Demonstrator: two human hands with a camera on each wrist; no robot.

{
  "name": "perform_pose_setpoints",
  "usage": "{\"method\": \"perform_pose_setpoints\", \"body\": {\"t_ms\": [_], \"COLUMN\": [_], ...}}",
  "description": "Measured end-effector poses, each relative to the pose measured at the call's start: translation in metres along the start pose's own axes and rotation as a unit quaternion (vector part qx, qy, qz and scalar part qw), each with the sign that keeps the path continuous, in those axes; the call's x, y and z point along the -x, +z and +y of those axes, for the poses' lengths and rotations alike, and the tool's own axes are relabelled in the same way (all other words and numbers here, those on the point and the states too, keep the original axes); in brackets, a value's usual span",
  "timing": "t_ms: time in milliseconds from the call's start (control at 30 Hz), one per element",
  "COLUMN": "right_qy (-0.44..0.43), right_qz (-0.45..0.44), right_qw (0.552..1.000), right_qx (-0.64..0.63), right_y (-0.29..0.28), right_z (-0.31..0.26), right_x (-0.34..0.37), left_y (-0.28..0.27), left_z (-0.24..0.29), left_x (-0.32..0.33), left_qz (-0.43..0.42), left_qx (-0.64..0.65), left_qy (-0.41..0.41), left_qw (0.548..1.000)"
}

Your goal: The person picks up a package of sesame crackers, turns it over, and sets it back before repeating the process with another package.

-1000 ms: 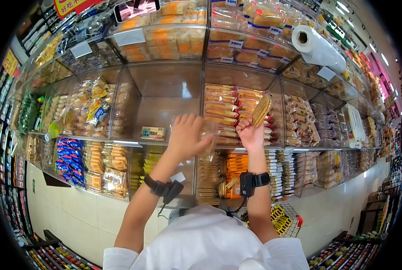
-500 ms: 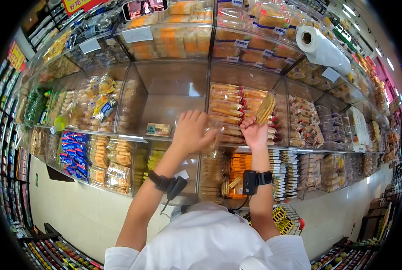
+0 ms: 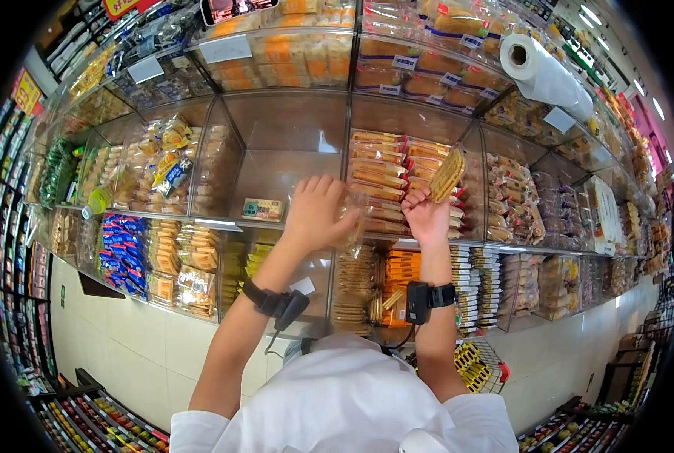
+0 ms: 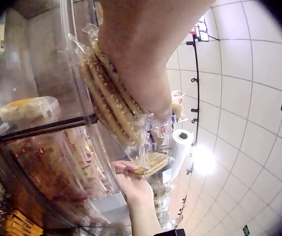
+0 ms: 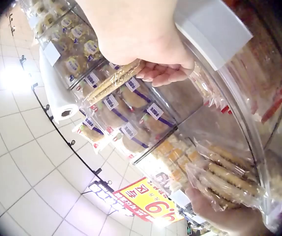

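Observation:
My left hand (image 3: 316, 215) holds a clear-wrapped pack of sesame biscuit sticks over the bin divider; in the left wrist view the pack (image 4: 106, 96) hangs beside the palm, and the right wrist view shows the same pack (image 5: 227, 179) against the hand (image 5: 224, 211). To its right, my right hand (image 3: 427, 220), palm up with curled fingers, grips a thin wrapped biscuit pack (image 3: 447, 175) above bagged snacks with red-ended wrappers (image 3: 378, 177). Its flat biscuits (image 5: 114, 82) stick out past the hand in the right wrist view. The two packs are apart.
Clear bin walls (image 3: 346, 128) separate the snacks. One small packet (image 3: 263, 209) lies in the bin left of my left hand. A plastic bag roll (image 3: 544, 75) and a phone (image 3: 239, 9) sit at the upper shelf. A basket (image 3: 488, 370) stands below right.
The head view has shifted slightly against the shelves. Both hands keep nearly the same pose, each with its pack.

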State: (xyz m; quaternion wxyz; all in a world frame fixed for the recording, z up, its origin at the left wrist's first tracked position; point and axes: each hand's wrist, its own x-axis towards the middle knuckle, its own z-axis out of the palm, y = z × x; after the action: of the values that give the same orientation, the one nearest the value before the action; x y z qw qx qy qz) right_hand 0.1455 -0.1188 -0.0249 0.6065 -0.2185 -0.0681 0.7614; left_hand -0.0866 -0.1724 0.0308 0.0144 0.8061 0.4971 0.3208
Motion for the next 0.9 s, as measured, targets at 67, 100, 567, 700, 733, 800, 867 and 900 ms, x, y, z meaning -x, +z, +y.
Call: {"method": "perform_pose_setpoints", "body": {"t_ms": [67, 100, 567, 700, 733, 800, 867, 900], "right_qy": [0.005, 0.005, 0.002, -0.005, -0.007, -0.015, -0.024, -0.024], "right_qz": [-0.013, -0.004, -0.025, -0.004, 0.005, 0.013, 0.013, 0.006], "right_qw": [1.000, 1.000, 1.000, 1.000, 1.000, 1.000, 1.000, 1.000], "right_qx": [-0.004, -0.004, -0.006, -0.010, -0.007, 0.001, 0.011, 0.010], "right_y": [-0.001, 0.000, -0.007, -0.004, -0.002, 0.003, 0.004, 0.004], "right_z": [0.000, 0.000, 0.000, 0.001, 0.002, 0.001, 0.003, 0.003], "right_x": [0.000, 0.001, -0.002, 0.000, 0.001, 0.002, 0.004, 0.004], "left_y": [0.000, 0.000, 0.000, 0.001, 0.001, 0.000, -0.001, 0.000], "left_z": [0.000, 0.000, -0.001, -0.002, -0.002, -0.001, -0.001, -0.001], "left_x": [0.000, 0.000, -0.001, 0.000, -0.001, -0.001, -0.001, 0.000], "left_qz": [0.001, 0.002, -0.004, -0.005, -0.004, -0.013, -0.010, -0.002], "left_qx": [0.002, 0.003, 0.002, 0.005, 0.005, 0.005, 0.004, 0.002], "left_qy": [0.000, 0.000, -0.001, 0.000, 0.002, -0.005, -0.005, -0.002], "left_qw": [1.000, 1.000, 1.000, 1.000, 1.000, 1.000, 1.000, 1.000]}}
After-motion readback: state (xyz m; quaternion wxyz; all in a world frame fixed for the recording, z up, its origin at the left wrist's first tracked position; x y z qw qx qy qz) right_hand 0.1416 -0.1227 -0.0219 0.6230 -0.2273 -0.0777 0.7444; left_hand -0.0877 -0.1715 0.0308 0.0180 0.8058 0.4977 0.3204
